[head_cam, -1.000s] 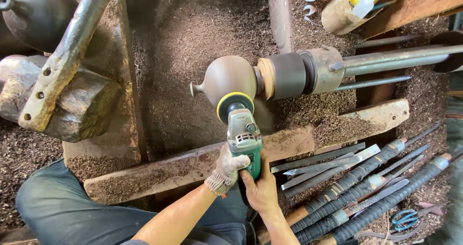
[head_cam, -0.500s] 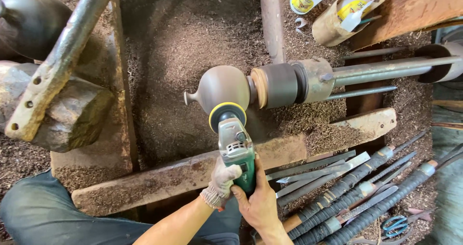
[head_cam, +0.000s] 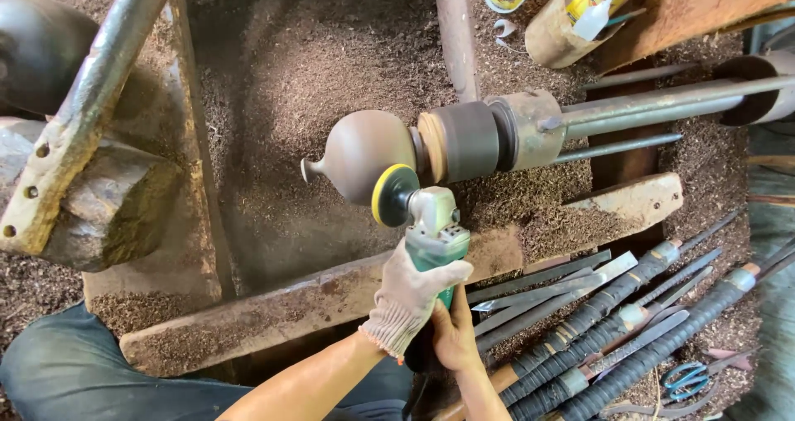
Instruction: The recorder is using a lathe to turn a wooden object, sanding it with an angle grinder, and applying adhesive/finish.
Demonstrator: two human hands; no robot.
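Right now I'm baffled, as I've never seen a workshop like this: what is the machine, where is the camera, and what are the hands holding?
The camera sits on the worker's head, looking down. The machine is a lathe: a horizontal metal shaft carries a round, dark vase-shaped piece. The gloved left hand and bare right hand together grip a green handheld sander, its yellow-rimmed disc against the piece. Sawdust covers the bed. Long turning tools and blue scissors lie to the right.

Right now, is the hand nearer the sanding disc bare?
No, the left hand gripping the green sander wears a white glove; the right hand behind is bare.
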